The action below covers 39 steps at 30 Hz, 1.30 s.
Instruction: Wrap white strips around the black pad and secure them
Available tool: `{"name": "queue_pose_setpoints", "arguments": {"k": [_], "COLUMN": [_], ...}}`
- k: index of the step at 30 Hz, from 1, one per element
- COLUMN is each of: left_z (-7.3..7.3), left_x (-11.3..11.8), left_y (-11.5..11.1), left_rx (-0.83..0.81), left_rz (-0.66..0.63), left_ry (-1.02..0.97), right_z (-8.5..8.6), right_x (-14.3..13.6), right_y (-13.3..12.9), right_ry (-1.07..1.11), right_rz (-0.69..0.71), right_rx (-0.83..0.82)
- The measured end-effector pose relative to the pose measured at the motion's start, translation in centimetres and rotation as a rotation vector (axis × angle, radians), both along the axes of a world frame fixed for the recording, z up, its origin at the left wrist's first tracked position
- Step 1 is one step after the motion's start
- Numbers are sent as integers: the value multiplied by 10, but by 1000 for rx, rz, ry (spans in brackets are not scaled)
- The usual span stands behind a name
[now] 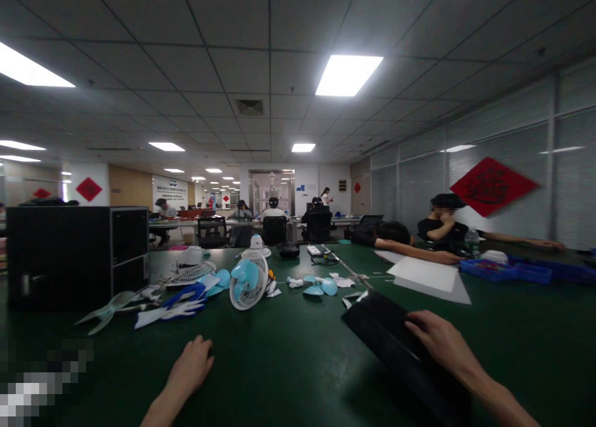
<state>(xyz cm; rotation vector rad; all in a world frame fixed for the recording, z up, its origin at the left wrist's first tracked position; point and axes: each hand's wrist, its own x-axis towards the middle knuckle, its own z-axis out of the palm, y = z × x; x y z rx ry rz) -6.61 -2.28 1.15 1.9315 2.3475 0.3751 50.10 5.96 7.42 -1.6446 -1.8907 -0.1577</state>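
Observation:
My right hand [440, 340] grips the upper right edge of a flat black folder-like object [395, 340], which is held tilted over the green table [261, 377]. My left hand [192, 362] rests on the table at the lower left, its fingers curled together; whether anything is under them is hidden. Beyond the hands stands a small fan with a white grille and light blue blades [246, 282]. Blue and white gloves [174, 306] lie to its left, and a loose light blue fan blade [321, 285] lies to its right.
A black computer case [69, 256] stands at the left, near a pale translucent blade [107, 312]. White sheets [428, 277], blue trays [505, 270] and a bottle [472, 242] are at the right. One person's arm [419, 252] reaches over the table; another person sits behind.

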Motion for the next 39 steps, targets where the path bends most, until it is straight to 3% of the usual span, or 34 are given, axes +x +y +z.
{"name": "queue_pose_setpoints", "arguments": {"k": [4,8,12,17,21,24,32,36,39], "left_z": [2,0,-4,-6,-1,7,11,9,9], "left_x": [2,2,9,36,59,70,81,82,80], "left_y": [-2,-1,4,7,7,9,19,18,18], "left_rx": [2,17,108,173,67,28,-23,-12,-24], "left_rz": [17,13,-41,-222,-305,-341,-376,-367,-349], "left_ry": [-11,9,-8,-173,-278,-303,-327,-330,-331], "right_z": [3,-11,-22,-29,-33,-32,-40,-43,-42], "right_x": [-109,-186,-228,-254,-254,-236,-132,-102,-95], "right_y": [-11,-11,-6,-5,-4,2,38,44,43], "right_ry": [-44,-57,-75,-90,-86,-72,-161,-236,-242], "right_rz": [429,549,638,712,721,689,107,-87,-123], "right_rx": [-164,-171,-163,-153,-150,-145,-79,-164,-263]}}
